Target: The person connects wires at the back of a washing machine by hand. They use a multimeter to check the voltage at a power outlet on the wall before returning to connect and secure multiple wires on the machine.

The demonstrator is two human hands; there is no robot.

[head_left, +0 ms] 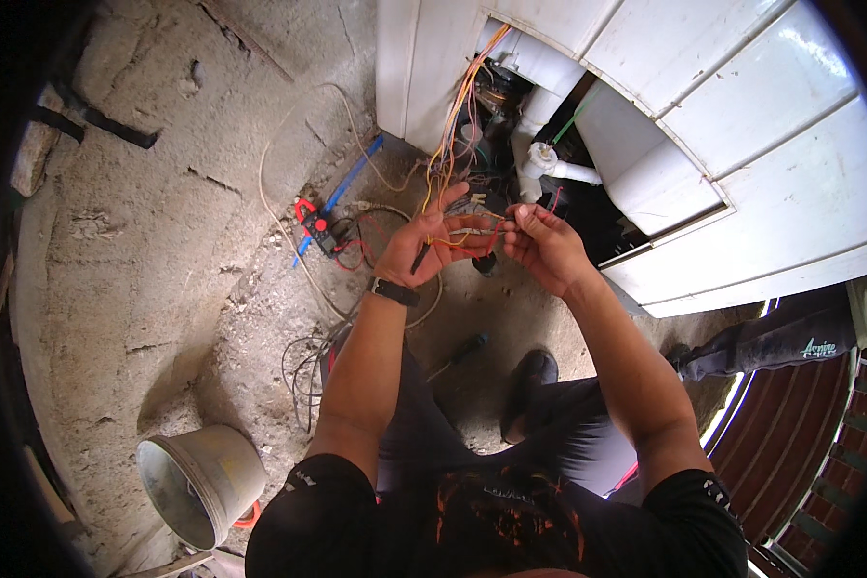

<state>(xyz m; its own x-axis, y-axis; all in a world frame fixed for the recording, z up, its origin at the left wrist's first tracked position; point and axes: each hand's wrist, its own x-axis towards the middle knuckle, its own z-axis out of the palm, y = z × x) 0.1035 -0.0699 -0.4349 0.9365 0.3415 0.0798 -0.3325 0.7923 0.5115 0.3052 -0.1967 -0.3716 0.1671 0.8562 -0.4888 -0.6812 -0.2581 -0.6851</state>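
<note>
Thin red and yellow wires (477, 234) stretched between both hands, in front of open white appliance cabinet (742, 164). Left hand (426, 241) fingers curled, gripping wires; right hand (544, 246) fingertips pinching wire ends. Cabinet interior: wiring bundle (458, 116), white pipes (559, 164). Red clamp meter (316, 226) on ground. Grey bucket (202, 482) lower left; contents indiscernible.

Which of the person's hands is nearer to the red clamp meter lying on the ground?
Left. The left hand is just right of the red clamp meter, holding wires. The right hand is farther right, beyond the left hand, gripping the same wires.
</note>
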